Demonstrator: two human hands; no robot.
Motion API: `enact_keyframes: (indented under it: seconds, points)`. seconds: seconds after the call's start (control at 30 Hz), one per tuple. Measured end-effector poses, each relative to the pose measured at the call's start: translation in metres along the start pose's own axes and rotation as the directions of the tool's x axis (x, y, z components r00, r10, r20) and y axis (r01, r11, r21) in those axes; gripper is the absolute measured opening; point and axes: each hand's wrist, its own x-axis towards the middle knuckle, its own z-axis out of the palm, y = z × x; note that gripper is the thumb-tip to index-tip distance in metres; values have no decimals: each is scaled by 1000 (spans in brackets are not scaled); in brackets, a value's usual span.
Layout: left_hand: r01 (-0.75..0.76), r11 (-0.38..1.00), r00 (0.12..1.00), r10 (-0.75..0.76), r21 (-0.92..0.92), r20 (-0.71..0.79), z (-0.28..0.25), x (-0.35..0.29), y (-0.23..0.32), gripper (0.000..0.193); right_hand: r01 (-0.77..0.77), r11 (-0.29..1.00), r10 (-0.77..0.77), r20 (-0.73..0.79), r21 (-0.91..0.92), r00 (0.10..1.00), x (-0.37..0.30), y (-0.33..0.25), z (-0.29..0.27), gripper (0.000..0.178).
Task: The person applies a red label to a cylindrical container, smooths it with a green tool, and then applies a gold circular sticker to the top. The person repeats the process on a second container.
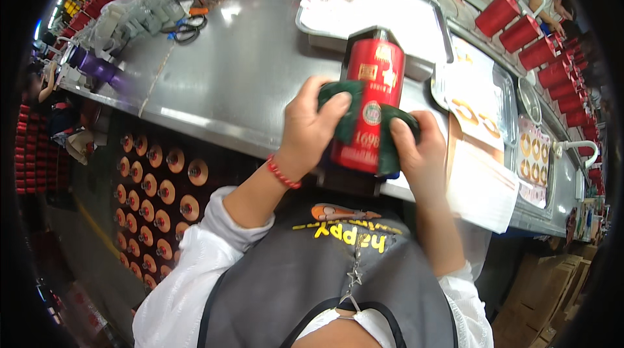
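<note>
In front of me a glossy red cylindrical bottle [376, 68] with gold printing lies tilted on a dark holder [354, 182] at the table's near edge. My left hand [313, 117] grips dark green cloth [338, 128] and presses it against the bottle's left side. My right hand [421, 146], slightly blurred, holds green cloth [389, 149] to the right side. Whether this is one cloth passing behind the bottle or two pieces, I cannot tell. Both hands have their fingers closed. A red bead bracelet sits on my left wrist.
Beyond the bottle stands a metal tray [312, 26] with white sheets. Round gold-ringed labels [539, 149] and papers [481, 185] lie at right. Black scissors [190, 28] rest at far left. Red bottles [497, 13] line the conveyor; several bottles [149, 185] stand below the table's left side.
</note>
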Motion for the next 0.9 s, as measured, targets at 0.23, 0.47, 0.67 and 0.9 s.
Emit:
enact_keyframes:
  seconds: [0.23, 0.47, 0.67, 0.9]
  points:
    - [102, 987, 988, -86, -127, 129, 8, 50, 2, 25, -118, 985, 102, 125, 130, 987, 54, 2, 6, 21]
    - [2, 996, 993, 8, -84, 115, -2, 99, -25, 28, 67, 991, -78, -103, -115, 992, 100, 33, -8, 20]
    - [-163, 919, 986, 140, 359, 88, -30, 81, -22, 28, 819, 529, -675, 475, -221, 564, 54, -26, -11, 13]
    - [-349, 742, 933, 330, 572, 141, -30, 75, -60, 59, 443, 896, -429, 228, -10, 874, 99, 10, -20, 22]
